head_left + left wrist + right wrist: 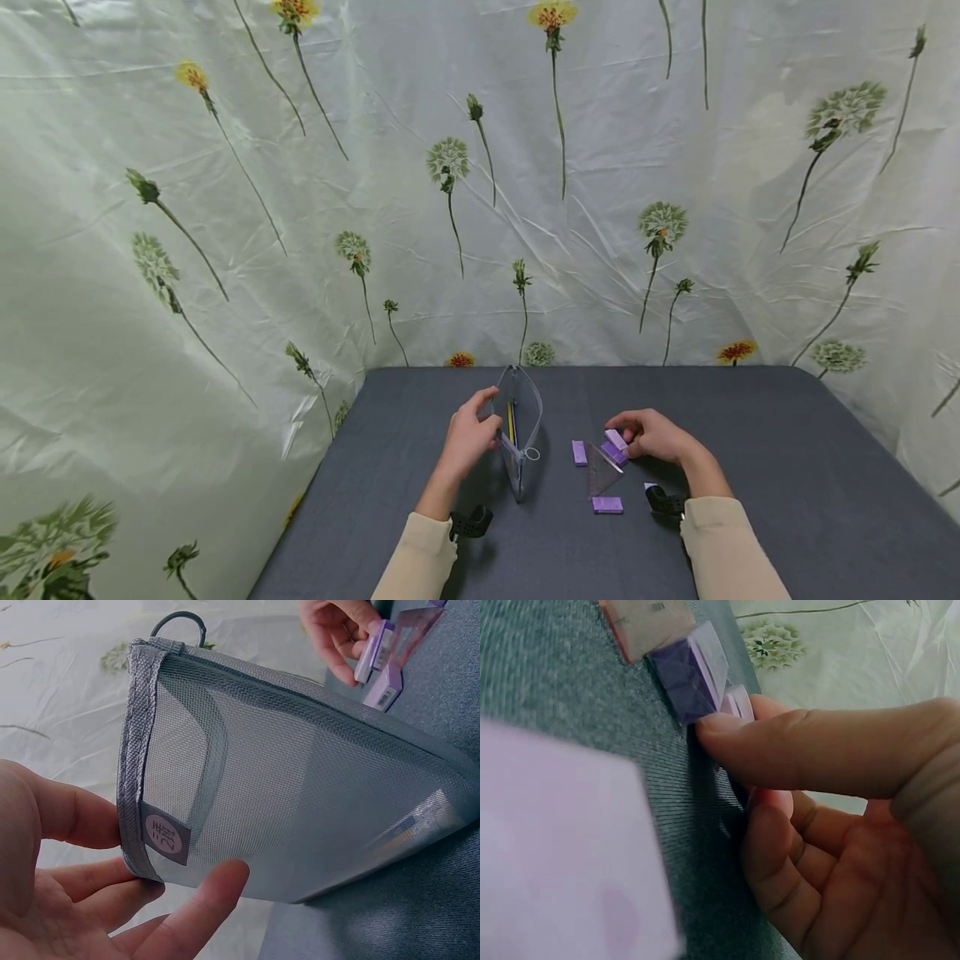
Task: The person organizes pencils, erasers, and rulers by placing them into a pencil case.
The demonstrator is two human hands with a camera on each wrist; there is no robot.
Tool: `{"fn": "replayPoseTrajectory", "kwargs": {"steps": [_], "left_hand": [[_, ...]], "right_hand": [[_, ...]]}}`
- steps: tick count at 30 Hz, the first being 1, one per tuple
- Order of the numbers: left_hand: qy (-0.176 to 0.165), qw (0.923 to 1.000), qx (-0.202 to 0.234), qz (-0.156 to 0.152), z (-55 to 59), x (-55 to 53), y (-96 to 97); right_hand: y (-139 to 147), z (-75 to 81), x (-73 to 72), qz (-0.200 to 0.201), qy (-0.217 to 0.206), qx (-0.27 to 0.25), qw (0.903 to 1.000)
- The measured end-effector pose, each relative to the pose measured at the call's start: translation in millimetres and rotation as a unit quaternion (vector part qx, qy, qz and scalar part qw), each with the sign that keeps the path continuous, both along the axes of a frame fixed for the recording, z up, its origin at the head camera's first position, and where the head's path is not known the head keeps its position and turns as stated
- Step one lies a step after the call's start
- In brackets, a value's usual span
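Observation:
A grey mesh zip pouch (517, 467) stands gaping on the table, a ring on its zip end. My left hand (468, 437) grips its near top edge between thumb and fingers, beside the sewn label (166, 834). Inside lies a thin yellow-and-dark stick (512, 423), seen blurred through the mesh in the left wrist view. My right hand (654, 435) pinches a small purple block (376, 649) with a printed label. Close against it lies another purple block (385, 688). Left of these is a clear triangular ruler (602, 473).
Two more purple blocks lie on the table, one left of the ruler (579, 452) and one in front of it (607, 505). A pale block (650, 486) lies by the right wrist strap. A flower-printed curtain (585, 250) hangs behind the dark table (360, 517).

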State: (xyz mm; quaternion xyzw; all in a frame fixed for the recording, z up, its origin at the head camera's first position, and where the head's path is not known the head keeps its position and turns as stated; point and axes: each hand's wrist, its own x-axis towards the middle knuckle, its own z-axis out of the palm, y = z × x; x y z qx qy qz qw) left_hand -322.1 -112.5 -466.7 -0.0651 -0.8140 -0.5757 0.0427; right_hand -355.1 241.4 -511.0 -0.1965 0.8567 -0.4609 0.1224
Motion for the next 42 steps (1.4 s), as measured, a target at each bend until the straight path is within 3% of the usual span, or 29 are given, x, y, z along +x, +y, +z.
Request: {"fn": "replayPoseTrajectory", "kwargs": {"steps": [11,20,33,42], "left_hand": [[0.000,1.0000,-0.006,0.001,-1.6,0.6,1.7],[0.004,0.9999,-0.008,-0.005,-2.1,3.2,0.6],[0.009,0.9997,-0.008,-0.021,-0.3,3.6,1.7],[0.008,0.9996,-0.013,-0.023,1.0,2.6,5.0]], "right_hand": [[-1.8,5.1,7.3,-0.051,0.005,0.005,0.9987],[-6.2,11.3,4.5,-0.111,0.019,0.016,0.9935],[-27.3,44.1,7.2,-0.132,0.074,0.017,0.9883],[-51.8,64.1,15.2,-0.114,0.091,-0.007,0.9893]]}}
